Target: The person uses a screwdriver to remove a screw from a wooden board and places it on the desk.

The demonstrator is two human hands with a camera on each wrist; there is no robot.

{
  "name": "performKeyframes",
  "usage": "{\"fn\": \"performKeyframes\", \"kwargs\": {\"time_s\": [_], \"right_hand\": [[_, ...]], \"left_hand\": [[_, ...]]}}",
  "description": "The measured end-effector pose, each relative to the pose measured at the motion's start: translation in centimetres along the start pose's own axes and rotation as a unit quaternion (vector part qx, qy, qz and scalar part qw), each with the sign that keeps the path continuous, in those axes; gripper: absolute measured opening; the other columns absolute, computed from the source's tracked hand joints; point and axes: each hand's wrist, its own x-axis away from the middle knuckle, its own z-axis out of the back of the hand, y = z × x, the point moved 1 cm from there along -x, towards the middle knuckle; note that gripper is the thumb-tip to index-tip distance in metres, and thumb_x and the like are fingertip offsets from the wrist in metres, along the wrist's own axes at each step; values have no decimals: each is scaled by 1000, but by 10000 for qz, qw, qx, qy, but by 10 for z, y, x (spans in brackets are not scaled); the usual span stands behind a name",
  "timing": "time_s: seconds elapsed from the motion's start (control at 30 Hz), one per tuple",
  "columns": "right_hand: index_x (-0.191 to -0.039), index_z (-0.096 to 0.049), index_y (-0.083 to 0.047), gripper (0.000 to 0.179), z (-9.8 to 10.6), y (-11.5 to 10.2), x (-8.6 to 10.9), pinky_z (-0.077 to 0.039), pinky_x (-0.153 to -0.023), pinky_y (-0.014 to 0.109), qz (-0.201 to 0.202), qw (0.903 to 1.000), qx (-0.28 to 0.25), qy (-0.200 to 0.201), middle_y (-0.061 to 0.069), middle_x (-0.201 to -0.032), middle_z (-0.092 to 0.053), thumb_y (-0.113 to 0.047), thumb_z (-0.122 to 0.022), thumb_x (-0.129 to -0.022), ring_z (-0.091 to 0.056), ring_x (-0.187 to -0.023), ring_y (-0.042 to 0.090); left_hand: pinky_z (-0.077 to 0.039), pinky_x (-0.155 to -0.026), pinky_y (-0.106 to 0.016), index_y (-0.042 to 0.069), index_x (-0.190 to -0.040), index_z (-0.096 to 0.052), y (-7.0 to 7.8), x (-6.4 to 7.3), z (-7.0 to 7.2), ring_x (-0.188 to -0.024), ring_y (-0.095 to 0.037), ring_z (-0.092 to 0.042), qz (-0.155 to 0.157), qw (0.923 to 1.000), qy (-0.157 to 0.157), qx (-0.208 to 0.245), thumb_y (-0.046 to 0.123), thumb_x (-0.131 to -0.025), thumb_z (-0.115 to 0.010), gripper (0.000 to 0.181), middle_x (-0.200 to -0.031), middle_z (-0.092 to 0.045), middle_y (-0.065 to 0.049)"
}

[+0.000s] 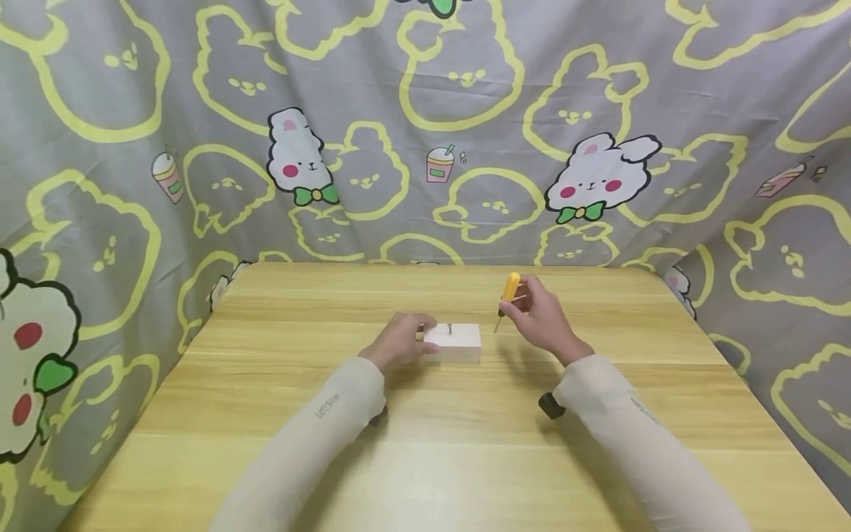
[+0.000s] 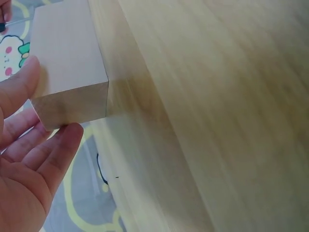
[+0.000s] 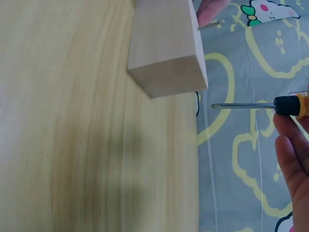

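A pale rectangular wooden block [image 1: 452,344] rests on the table. From its top a screw [image 1: 450,329] sticks up; in the right wrist view the screw [image 3: 211,24] shows a long bare shank and a flat head. My left hand [image 1: 400,338] grips the block's left end, thumb on one long side and fingers around the other side and end. My right hand [image 1: 537,313] holds a screwdriver with a yellow and black handle [image 1: 510,287], to the right of the block. Its thin metal shaft [image 3: 244,106] points down, and the tip is apart from both block and screw.
The wood-grain table [image 1: 425,458] spreads around both hands. A grey curtain with yellow rabbit outlines [image 1: 372,89] hangs behind and along both sides. A black wrist device [image 1: 550,405] sits under the right cuff.
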Motion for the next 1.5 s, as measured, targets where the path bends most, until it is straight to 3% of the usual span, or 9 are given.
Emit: {"fn": "performKeyframes", "kwargs": {"time_s": [0.37,0.73,1.0,1.23,1.5], "right_hand": [[-119,-50,2,32,-9,-9,-8,-58,-70,43,18,9994,-298,200,19,-95,-66,-7,-65,-93,-68,-81,32],[-117,-51,4,32,-25,-19,-17,-57,-71,27,271,9949,-807,537,20,-95,-63,-4,-67,-91,-67,-80,32],[-116,-51,5,32,-39,-29,-25,-58,-74,30,608,9914,-980,612,18,-94,-63,-4,-68,-90,-67,-81,31],[-117,-51,4,32,-47,-33,-29,-58,-73,27,593,9908,-1078,556,18,-94,-64,-1,-67,-90,-67,-80,30],[-115,-53,4,30,-50,-35,-31,-59,-73,36,735,9903,-1047,540,19,-91,-65,-4,-68,-90,-67,-78,31]], "left_hand": [[-43,-105,-39,6,-126,-61,-4,0,-1,-122,-28,-54,73,10000,-33,-9,24,-83,-78,49,-133,-58,-10],[-42,-105,-40,5,-124,-62,0,-4,-2,-121,-28,-55,157,9996,-28,227,21,-81,-79,49,-132,-59,-10],[-40,-106,-45,9,-127,-61,3,-3,2,-123,-29,-53,461,9988,-54,162,23,-79,-80,53,-132,-59,-9],[-41,-105,-45,9,-124,-63,3,-5,3,-122,-28,-53,391,9991,-87,100,22,-79,-81,51,-130,-60,-9],[-40,-106,-44,9,-125,-63,4,-5,4,-122,-28,-53,406,9991,-75,-2,22,-79,-81,51,-130,-60,-8]]}}
